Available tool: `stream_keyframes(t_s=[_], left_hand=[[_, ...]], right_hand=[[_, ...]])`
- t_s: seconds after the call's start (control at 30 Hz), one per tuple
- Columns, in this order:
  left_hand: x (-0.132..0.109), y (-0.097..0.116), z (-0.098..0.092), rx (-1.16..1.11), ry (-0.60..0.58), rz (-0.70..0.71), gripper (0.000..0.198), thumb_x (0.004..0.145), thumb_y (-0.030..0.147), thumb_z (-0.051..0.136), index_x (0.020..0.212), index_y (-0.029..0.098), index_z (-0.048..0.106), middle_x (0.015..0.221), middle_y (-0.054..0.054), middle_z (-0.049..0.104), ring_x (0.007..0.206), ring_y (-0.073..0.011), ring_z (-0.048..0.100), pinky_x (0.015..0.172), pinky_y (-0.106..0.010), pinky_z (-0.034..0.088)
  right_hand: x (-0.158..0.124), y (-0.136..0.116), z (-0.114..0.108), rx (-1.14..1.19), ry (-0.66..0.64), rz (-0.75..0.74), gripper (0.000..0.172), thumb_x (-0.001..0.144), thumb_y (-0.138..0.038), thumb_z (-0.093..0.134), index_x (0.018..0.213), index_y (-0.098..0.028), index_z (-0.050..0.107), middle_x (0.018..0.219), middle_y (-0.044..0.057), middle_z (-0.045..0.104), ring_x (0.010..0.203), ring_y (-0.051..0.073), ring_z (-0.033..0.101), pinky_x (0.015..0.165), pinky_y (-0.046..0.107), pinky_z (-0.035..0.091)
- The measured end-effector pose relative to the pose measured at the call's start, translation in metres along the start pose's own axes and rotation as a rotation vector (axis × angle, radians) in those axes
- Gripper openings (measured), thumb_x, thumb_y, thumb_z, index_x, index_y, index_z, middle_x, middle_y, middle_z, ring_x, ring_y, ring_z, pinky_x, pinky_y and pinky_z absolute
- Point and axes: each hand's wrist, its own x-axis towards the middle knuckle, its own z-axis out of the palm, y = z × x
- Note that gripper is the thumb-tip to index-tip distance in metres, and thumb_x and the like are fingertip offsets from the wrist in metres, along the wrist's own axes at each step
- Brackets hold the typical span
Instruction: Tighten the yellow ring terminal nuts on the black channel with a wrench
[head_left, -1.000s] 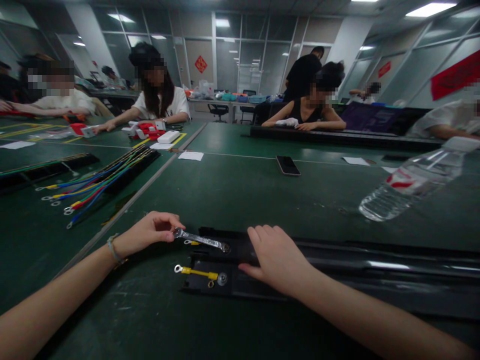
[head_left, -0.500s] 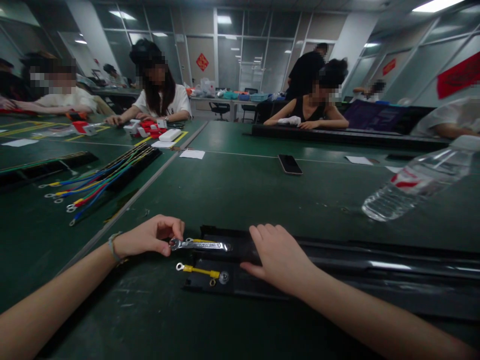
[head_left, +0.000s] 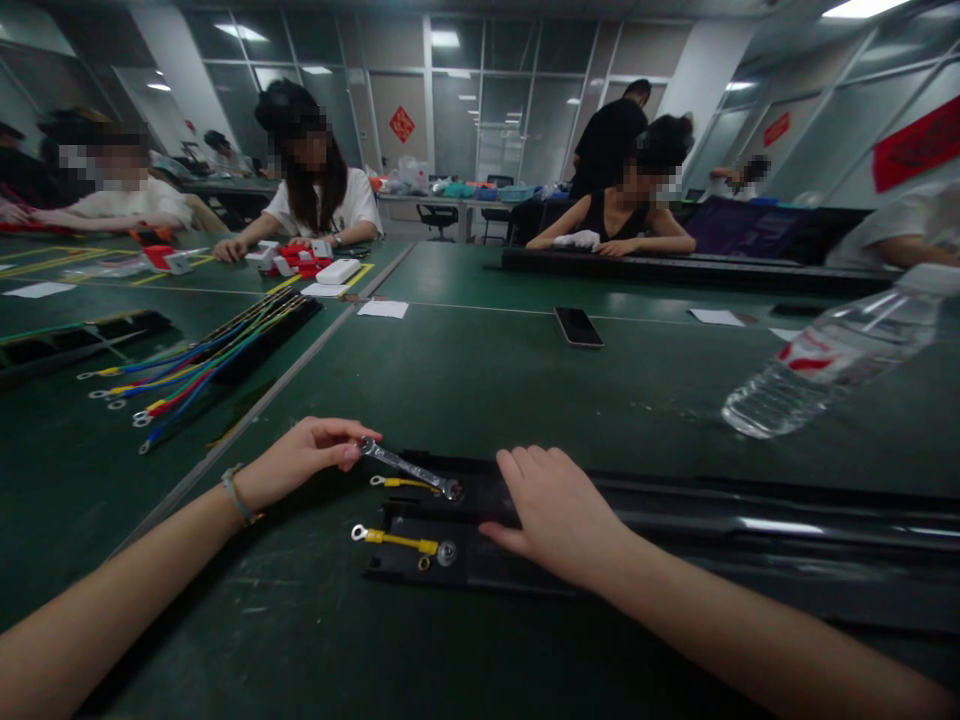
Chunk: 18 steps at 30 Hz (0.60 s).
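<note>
My left hand (head_left: 322, 446) pinches one end of a silver wrench (head_left: 409, 467). The wrench's other end rests at a fastener on a long black panel (head_left: 637, 530). Beneath the wrench, a short yellow wire (head_left: 401, 484) with a ring terminal sticks out past the panel's left end. A second yellow wire (head_left: 401, 541) lies nearer to me, beside a round bolt head or washer (head_left: 447, 553) and a small brass nut (head_left: 424, 563). My right hand (head_left: 551, 510) lies over the panel, thumb apart, fingers curled over its far side and gripping it.
A water bottle (head_left: 832, 355) lies tilted at the right. Farther back is a phone (head_left: 578, 327). Bundled coloured wires (head_left: 195, 370) with ring terminals lie at the left, near a white paper (head_left: 383, 309). Several people sit across the green table (head_left: 465, 380).
My left hand has moved slightly up and right, swinging the wrench from nearly level to a slant, its held end now farther away. My right hand stays in place.
</note>
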Motion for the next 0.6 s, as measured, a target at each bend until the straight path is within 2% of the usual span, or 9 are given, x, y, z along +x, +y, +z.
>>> stream_keyframes(t_s=[0.2,0.3,0.47,0.6], left_hand=[[-0.0002,-0.0036,-0.0014,-0.022,-0.013,0.015,0.021,0.07,0.024,0.059,0.088,0.015,0.065,0.059,0.002,0.05,0.054,-0.0096,0.043,0.053,-0.021,0.036],[-0.0001,-0.0058,-0.002,-0.067,-0.055,0.053,0.019,0.069,0.026,0.062,0.084,0.014,0.065,0.062,0.001,0.05,0.055,-0.0095,0.044,0.054,-0.021,0.036],[-0.0022,-0.0046,0.0007,-0.242,-0.252,0.163,0.027,0.06,0.035,0.072,0.073,0.013,0.063,0.067,0.0,0.051,0.06,-0.0113,0.045,0.053,-0.021,0.035],[-0.0037,-0.0016,0.0047,-0.307,-0.374,0.189,0.031,0.056,0.036,0.076,0.071,0.014,0.061,0.067,-0.001,0.052,0.062,-0.0124,0.045,0.055,-0.022,0.035]], right_hand=[[0.0004,-0.0001,-0.0006,0.0,-0.007,0.004,0.051,0.069,-0.053,0.053,0.098,-0.012,0.055,0.085,0.009,0.059,0.077,0.022,0.053,0.067,0.036,0.042],[0.0005,-0.0007,-0.0011,0.0,-0.007,0.004,0.051,0.068,-0.053,0.053,0.098,-0.012,0.055,0.087,0.01,0.06,0.078,0.023,0.054,0.067,0.036,0.042],[0.0,-0.0011,-0.0022,0.005,-0.004,0.008,0.05,0.069,-0.052,0.053,0.099,-0.012,0.055,0.086,0.009,0.06,0.077,0.022,0.054,0.066,0.035,0.042],[0.0,-0.0003,-0.0021,0.006,-0.002,0.006,0.05,0.068,-0.053,0.053,0.098,-0.013,0.055,0.086,0.008,0.06,0.077,0.022,0.054,0.066,0.035,0.042]])
